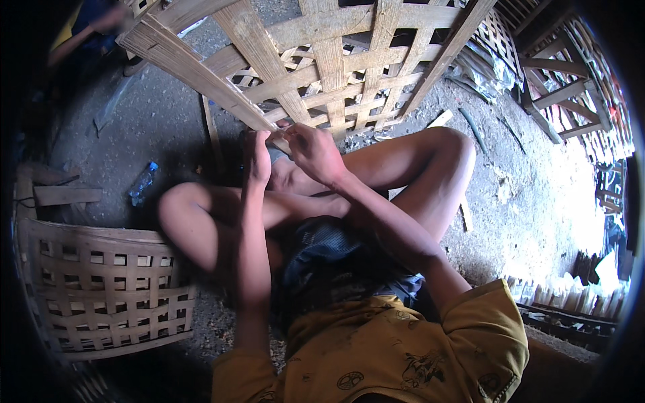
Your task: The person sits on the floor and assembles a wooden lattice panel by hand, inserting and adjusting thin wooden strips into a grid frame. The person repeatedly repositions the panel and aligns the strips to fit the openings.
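Note:
A large basket of woven bamboo strips [329, 64] stands tilted in front of me, its flat rim strip [201, 77] slanting down to a corner between my hands. My left hand [257, 158] is closed at that corner, thumb up. Close beside it on the right, my right hand [312, 153] is closed too, fingers bent in a pinch by the same corner. Whatever lies between the fingertips is too small and too hidden to name. Below the hands are my crossed bare legs [430, 164].
Another woven bamboo basket [114, 289] rests at the left. A plastic bottle with a blue cap [142, 185] lies on the grey floor [134, 114]. Bamboo offcuts [440, 119] are scattered at the right, near a wooden frame [568, 94]. Another person's arm [77, 40] shows at the far left.

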### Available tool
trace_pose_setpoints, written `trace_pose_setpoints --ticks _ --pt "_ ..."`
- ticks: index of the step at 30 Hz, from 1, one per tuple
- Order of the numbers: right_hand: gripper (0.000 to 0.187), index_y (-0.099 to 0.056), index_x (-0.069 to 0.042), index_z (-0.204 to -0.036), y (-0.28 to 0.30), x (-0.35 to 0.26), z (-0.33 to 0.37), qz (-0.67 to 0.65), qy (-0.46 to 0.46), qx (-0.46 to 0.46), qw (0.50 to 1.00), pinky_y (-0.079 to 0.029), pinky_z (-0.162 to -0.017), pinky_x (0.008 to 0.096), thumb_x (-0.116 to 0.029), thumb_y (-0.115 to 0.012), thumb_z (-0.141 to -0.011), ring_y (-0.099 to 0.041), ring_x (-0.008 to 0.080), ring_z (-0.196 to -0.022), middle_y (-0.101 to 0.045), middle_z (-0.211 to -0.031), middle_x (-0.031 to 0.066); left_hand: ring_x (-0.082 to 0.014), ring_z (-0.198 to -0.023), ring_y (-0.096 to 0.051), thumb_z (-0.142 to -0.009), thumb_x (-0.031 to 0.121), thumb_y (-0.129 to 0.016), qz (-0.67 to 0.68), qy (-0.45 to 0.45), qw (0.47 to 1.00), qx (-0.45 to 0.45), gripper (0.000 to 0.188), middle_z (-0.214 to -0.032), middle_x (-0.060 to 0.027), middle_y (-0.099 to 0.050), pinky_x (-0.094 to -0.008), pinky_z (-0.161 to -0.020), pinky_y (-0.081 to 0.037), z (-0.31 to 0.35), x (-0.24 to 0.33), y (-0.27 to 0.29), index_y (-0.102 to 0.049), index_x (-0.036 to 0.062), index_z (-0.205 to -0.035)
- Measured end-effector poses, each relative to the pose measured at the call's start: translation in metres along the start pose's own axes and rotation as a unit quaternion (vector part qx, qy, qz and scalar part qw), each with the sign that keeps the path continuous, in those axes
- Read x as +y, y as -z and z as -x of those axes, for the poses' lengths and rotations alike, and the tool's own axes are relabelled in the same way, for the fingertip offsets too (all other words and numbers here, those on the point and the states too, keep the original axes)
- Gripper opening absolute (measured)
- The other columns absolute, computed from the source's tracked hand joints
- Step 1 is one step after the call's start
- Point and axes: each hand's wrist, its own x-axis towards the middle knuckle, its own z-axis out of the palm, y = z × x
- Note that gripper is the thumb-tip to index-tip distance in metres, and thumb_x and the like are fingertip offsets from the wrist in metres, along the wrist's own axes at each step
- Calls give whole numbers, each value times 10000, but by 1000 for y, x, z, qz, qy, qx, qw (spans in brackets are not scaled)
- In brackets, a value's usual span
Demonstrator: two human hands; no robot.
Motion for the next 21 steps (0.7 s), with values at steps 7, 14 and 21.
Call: trace_pose_setpoints --ticks 7,14,21 --pt "228 -724 7 -1134 9 -15 -6 -36 -61 -27 997 -491 -581 380 -59 -643 -931 -634 254 -569 -652 -699 222 -242 -963 -672 -971 264 -422 -57 26 998 9 442 -971 -142 -741 -396 -902 -495 -2 -10 6 -731 -43 -1044" --pt "233 -739 -67 -1154 12 -8 -7 55 10 -19 998 -550 -655 424 -56 -624 -952 -706 364 -733 -730 -924 189 -192 -1128 -556 -1015 255 -447 -1 46 999 -19 373 -1177 -104 -635 -352 -1016 -423 -1 -22 10 -646 -22 -1166" --pt "196 -716 -86 -1111 7 -2 -6 129 45 -4 991 -573 -670 448 -69 -621 -940 -717 365 -791 -719 -969 146 -193 -1134 -544 -1014 251 -458 -18 83 996 -12 374 -1200 -105 -624 -354 -1039 -411 0 -20 6 -631 -26 -1195"
